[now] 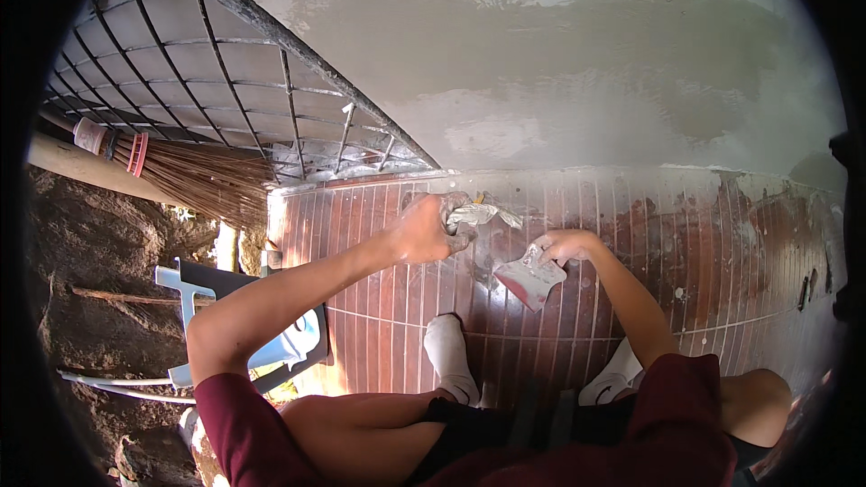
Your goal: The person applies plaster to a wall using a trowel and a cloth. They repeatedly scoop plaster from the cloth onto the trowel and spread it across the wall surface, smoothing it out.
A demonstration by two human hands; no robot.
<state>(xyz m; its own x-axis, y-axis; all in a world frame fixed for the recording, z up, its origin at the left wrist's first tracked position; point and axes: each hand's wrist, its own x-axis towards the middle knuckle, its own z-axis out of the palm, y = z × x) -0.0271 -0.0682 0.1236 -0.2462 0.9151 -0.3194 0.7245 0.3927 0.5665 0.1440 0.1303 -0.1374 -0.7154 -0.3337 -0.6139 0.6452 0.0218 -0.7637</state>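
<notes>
Plainly, left hand (426,229) holds one smeared object (478,215), right hand (568,246) one scraper (530,280).

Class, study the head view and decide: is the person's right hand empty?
No: the right hand grips a flat, scraper-like tool above the striped red-brown floor.

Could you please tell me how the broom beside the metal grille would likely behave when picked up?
The broom would probably be floppy toward its tip, since its bristles are long and thin. It is likely fairly light for its size, the sweeping end being mostly slender strands. The loosely spread ends might snag easily.
</notes>
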